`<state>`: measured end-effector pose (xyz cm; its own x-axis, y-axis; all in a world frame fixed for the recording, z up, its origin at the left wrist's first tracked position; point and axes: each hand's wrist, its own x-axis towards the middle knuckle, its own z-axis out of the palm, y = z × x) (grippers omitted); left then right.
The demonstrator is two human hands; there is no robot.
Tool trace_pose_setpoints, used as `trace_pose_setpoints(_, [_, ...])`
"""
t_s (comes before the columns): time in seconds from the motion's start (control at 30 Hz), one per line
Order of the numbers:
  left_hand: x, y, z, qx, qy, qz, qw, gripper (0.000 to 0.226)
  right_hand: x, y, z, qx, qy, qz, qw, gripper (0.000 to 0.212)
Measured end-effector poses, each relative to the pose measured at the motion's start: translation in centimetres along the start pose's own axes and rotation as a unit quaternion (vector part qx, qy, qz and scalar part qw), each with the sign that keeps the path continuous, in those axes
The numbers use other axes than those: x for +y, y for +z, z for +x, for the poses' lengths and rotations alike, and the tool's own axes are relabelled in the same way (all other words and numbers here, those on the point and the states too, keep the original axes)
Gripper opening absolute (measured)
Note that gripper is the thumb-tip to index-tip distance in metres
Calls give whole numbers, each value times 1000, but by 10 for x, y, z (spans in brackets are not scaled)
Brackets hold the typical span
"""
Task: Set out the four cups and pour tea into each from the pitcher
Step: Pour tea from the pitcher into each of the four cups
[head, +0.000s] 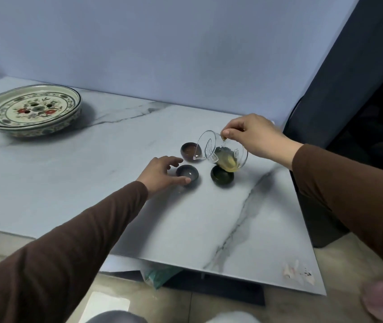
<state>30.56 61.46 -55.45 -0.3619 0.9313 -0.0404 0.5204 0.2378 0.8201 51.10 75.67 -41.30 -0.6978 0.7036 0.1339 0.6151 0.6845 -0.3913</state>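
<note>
1. my left hand lies spread, loosely touching the near cup mid-frame on the bench; a nudge could slide it.
2. my right hand pinches the tilted pitcher, spout over the far cup; overtilting could spill tea.

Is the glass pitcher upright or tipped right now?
Tipped. The right hand holds the glass pitcher tilted, spout down over the far cup, and the tea has pooled toward its low side.
</note>
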Motion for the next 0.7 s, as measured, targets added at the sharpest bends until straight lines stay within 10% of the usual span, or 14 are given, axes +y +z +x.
trace_pose_setpoints(0.7, [5, 13, -1, 16, -13, 19, 1000, 55, -43, 19, 0, -3, -154, -185, 971, 18])
